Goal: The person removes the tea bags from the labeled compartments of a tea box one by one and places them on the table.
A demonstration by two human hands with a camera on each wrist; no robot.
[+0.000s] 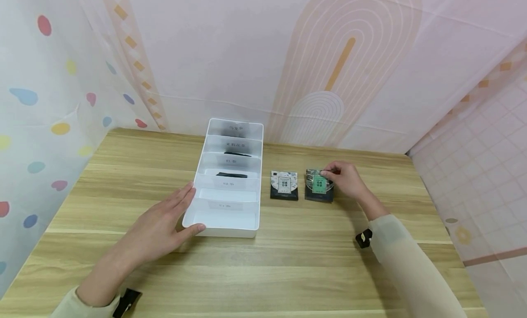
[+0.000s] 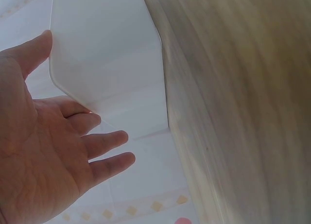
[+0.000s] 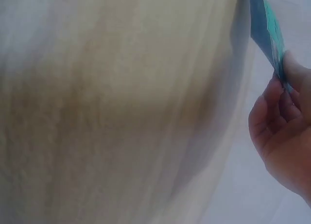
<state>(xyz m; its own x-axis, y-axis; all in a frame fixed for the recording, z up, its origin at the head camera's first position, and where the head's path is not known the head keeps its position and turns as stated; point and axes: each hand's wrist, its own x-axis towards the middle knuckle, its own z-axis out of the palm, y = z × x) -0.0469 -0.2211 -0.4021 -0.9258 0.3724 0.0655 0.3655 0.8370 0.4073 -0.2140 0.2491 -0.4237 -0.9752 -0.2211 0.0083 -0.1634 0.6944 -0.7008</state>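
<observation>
My right hand pinches a green and black tea packet at its upper right corner. In the right wrist view, the packet stands out from the thumb and fingers, lifted off the tabletop. Just left of it lies a white and black tea packet on the table. A long white divided box stands further left, split into several labelled compartments. At its front left corner my left hand touches the rim, fingers extended; the left wrist view shows the box wall beside them.
Inside the box, one dark packet sits in a middle compartment and another dark packet in the one behind. The wooden table ends at a patterned cloth backdrop. Black straps are on both wrists.
</observation>
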